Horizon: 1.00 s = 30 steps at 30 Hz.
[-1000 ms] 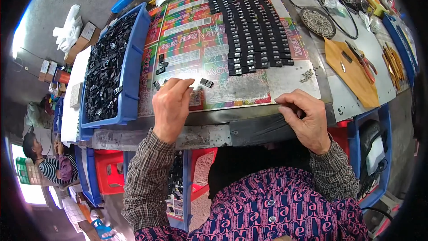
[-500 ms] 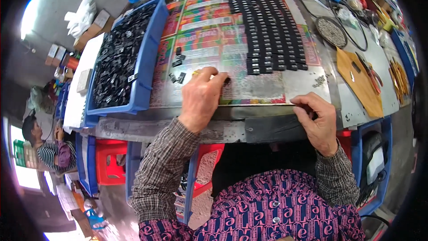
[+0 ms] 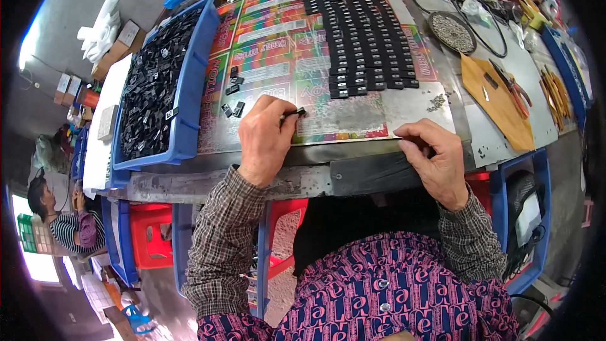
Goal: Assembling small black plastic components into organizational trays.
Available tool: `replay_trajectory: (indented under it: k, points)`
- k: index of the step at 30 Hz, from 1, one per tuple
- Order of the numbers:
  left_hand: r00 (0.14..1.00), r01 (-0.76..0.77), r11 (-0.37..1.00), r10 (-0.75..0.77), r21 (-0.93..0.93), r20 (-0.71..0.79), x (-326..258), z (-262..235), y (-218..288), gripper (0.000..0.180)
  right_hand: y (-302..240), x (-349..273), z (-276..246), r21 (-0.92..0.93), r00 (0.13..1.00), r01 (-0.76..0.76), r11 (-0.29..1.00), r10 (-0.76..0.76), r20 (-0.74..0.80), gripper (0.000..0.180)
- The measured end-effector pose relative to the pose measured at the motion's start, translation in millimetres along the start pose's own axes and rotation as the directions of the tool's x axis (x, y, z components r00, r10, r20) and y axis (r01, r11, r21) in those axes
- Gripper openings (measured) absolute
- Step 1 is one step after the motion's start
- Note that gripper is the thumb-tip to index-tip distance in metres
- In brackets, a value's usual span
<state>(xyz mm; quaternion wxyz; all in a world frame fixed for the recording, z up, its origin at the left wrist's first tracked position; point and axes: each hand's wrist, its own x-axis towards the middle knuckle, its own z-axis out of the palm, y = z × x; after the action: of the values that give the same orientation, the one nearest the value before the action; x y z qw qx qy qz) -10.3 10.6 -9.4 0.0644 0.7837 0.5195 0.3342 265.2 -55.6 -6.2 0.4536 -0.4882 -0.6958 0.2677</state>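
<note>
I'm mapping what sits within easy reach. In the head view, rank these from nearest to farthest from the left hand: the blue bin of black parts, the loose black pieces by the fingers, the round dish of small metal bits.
1. Loose black pieces, just beyond the left hand.
2. Blue bin, left.
3. Round dish, far right.

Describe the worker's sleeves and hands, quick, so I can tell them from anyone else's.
Both hands, left hand and right hand, are bare: no gloves, rings or watch visible. Each forearm wears a brown checked sleeve, cuffed at the wrist.
</note>
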Motion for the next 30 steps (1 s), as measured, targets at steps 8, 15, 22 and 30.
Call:
replay_trajectory:
  k: [8,15,22,30]
  points:
    - [0.965,0.26,0.934,-0.244,-0.244,0.096,-17.4,-6.3,32.3,0.013,1.1,-0.5,-1.6,-0.009,1.0,-0.009,1.0,0.009,0.003,0.015]
    - [0.785,0.611,0.39,-0.411,-0.689,0.464,-20.4,-20.8,50.3,0.019,2.2,-0.7,-0.8,-0.025,1.0,0.024,0.999,-0.024,-0.01,0.015]
    - [0.728,0.671,0.21,-0.368,-0.711,0.578,-16.5,-14.7,50.1,0.022,-3.7,-3.9,-12.8,-0.079,0.998,0.015,0.997,-0.02,-0.06,0.015]
    - [0.716,0.681,0.211,-0.389,-0.701,0.579,-14.1,-8.4,51.6,0.022,11.3,-3.6,-47.5,-0.165,0.989,-0.023,0.986,-0.001,-0.146,0.012]
